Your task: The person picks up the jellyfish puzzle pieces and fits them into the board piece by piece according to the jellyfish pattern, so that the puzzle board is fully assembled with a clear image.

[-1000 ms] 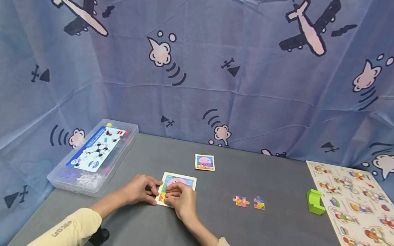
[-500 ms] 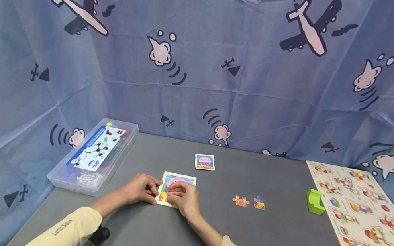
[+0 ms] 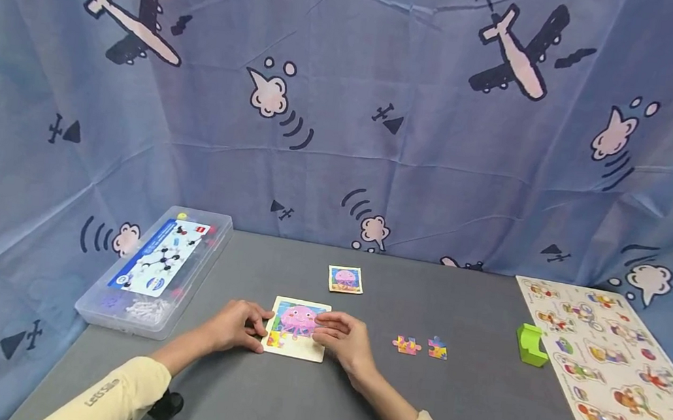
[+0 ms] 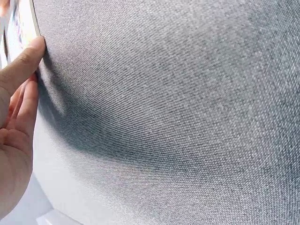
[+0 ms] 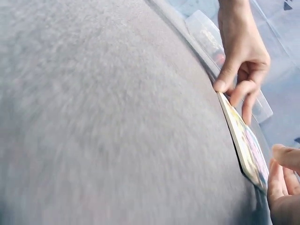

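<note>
A small jigsaw puzzle board (image 3: pixel 306 350) with a pink jellyfish-like picture lies flat on the grey table. Its lower left shows a yellow piece; the lower middle and right show bare cream backing. My left hand (image 3: pixel 238 326) holds the board's left edge, thumb at the near corner, as the left wrist view shows with the thumb (image 4: pixel 30 54). At the right edge hovers my right hand (image 3: pixel 350 345), fingers loosely bent, nothing visible between thumb and fingers (image 5: pixel 286 157). Right of it lie two loose puzzle pieces, one pink and yellow (image 3: pixel 406 345), one blue and yellow (image 3: pixel 437 348).
A small picture card (image 3: pixel 345 279) with a matching pink creature lies behind the board. At left stands a clear plastic case (image 3: pixel 154 269). A green block-like holder (image 3: pixel 532 345) and a large illustrated board (image 3: pixel 616 362) lie at right. A patterned curtain (image 3: pixel 316 167) hangs behind.
My right hand has moved right, off the middle of the puzzle board to its right edge, uncovering the pink picture. The left hand keeps its place. The head view has shifted slightly.
</note>
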{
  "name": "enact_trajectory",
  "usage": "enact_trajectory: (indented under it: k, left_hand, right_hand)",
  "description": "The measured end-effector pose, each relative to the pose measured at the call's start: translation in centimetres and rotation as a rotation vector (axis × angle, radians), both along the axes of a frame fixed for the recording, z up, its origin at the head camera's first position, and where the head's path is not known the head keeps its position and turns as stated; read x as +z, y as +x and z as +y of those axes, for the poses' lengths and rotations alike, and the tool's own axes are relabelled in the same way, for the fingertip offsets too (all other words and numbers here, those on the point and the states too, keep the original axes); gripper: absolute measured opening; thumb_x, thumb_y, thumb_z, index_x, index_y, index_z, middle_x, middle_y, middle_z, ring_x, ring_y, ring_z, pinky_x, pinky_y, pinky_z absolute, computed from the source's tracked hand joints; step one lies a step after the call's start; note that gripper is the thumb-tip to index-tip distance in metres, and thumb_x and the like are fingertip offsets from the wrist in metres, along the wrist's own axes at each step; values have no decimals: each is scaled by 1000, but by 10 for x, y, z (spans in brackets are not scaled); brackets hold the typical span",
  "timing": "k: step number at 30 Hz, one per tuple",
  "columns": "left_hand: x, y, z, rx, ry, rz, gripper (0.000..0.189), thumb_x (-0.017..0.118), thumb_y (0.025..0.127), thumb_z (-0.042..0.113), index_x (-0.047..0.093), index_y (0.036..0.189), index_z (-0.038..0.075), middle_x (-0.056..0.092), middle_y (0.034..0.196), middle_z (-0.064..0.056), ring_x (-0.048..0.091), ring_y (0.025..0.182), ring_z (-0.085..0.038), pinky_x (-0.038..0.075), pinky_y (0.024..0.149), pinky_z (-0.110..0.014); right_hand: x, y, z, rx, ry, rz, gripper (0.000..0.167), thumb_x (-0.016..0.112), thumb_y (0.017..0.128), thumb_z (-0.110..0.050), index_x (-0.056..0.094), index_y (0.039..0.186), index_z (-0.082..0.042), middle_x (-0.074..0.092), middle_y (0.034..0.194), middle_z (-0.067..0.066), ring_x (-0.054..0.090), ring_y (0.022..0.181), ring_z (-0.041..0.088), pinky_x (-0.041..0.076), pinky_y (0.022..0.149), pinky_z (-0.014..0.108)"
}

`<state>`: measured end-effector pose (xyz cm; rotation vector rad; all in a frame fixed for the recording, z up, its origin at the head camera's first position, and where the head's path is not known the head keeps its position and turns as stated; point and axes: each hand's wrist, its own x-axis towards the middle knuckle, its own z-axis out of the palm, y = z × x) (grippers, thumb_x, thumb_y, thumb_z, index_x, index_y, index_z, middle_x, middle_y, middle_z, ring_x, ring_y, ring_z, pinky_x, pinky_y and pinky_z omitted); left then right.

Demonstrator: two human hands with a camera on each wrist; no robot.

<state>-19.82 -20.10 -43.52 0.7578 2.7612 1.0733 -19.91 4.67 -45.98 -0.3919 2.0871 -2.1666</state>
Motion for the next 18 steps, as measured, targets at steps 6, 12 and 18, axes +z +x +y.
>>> enact_trajectory:
  k: [6, 12, 18]
  left_hand:
    - [-4, -2, 0, -2, -2, 11, 19, 87, 64, 6, 71, 74, 3, 66, 113, -22, 62, 104, -36, 53, 72, -22]
    - [-5, -1, -3, -9, -4, 24, 18, 87, 65, 8, 71, 74, 4, 65, 113, -23, 62, 103, -37, 52, 70, -22]
    - [-7, -2, -3, -13, -4, 25, 19, 87, 65, 9, 71, 74, 5, 66, 114, -22, 62, 103, -37, 52, 70, -21]
  right_hand:
    - [0, -3, 31, -44, 43, -31, 31, 69, 79, 12, 61, 109, 15, 64, 108, 30, 66, 90, 20, 54, 74, 21]
    - [0, -3, 62, -58, 61, 28, 33, 70, 78, 12, 59, 110, 16, 62, 109, 32, 67, 90, 18, 53, 77, 22]
    - [1, -3, 85, -73, 76, 107, 34, 71, 77, 13, 60, 109, 17, 62, 107, 34, 68, 89, 17, 53, 77, 22]
